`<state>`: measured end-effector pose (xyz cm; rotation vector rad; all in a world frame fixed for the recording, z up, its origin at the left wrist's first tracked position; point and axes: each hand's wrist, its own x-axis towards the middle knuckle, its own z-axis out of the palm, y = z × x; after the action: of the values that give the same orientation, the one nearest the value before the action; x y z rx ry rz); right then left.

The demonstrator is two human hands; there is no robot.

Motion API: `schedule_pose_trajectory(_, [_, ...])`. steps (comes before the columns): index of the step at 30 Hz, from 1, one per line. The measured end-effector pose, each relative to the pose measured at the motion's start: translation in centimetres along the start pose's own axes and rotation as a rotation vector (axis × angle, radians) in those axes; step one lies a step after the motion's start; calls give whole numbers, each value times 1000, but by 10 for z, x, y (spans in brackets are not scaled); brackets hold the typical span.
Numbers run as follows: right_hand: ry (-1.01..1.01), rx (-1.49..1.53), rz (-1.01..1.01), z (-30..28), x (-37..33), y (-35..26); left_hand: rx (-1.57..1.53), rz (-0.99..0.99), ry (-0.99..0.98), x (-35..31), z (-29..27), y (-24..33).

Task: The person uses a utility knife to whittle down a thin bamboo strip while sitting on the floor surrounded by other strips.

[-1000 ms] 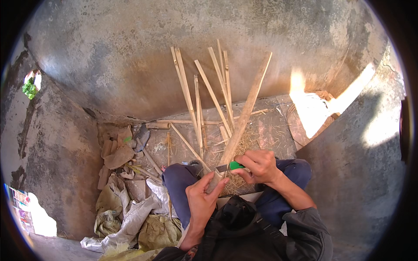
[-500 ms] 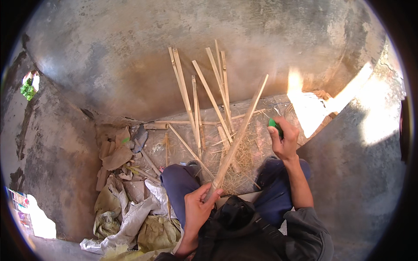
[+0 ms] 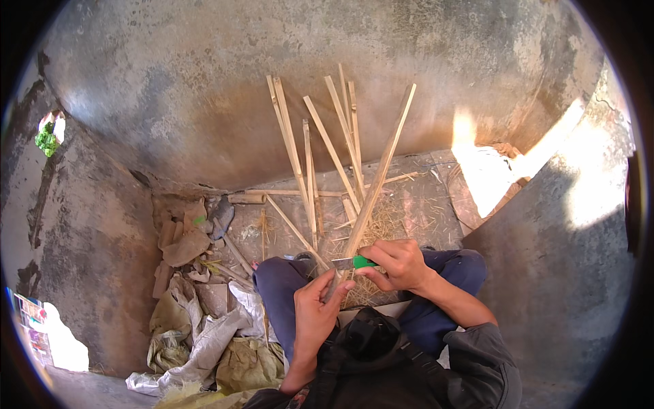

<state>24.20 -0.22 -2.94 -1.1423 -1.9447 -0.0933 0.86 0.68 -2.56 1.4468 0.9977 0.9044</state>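
In my left hand (image 3: 315, 308) is the lower end of a long split bamboo strip (image 3: 385, 170). Fingers and thumb close round it, and the strip slants away to the upper right. My right hand (image 3: 400, 266) grips a knife by its green handle (image 3: 364, 262). Its short metal blade (image 3: 343, 264) lies across the strip just beyond my left fingers. Whether the edge bites into the bamboo I cannot tell. Fine pale shavings (image 3: 387, 232) lie on the floor between my legs, beneath the strip.
Several bamboo strips (image 3: 291, 150) lean against the concrete wall (image 3: 225, 88) ahead. Crumpled sacks (image 3: 235, 365) lie at my left, with a grey spade-like blade (image 3: 222, 217) and debris beyond them. A low wall (image 3: 538, 273) rises on the right, near a sunlit patch.
My right hand has brought the knife in from the right, down onto the strip near my left hand. The strip's far end has swung upward and slightly left.
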Motion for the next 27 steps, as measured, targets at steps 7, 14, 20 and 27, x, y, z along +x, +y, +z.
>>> schedule_pose_trajectory(7, [-10, -40, -1, -1, 0, -6, 191, 121, 54, 2, 2, 11])
schedule_pose_trajectory(14, [11, -49, -5, -7, 2, -6, 240, 153, 95, -1, 3, 4])
schedule_pose_trajectory(20, [9, -113, -24, -10, 2, -3, 150, 148, 100, -4, 4, 0])
schedule_pose_trajectory(27, [99, -176, 51, -18, 5, 11, 164, 70, 46, -11, -1, 0])
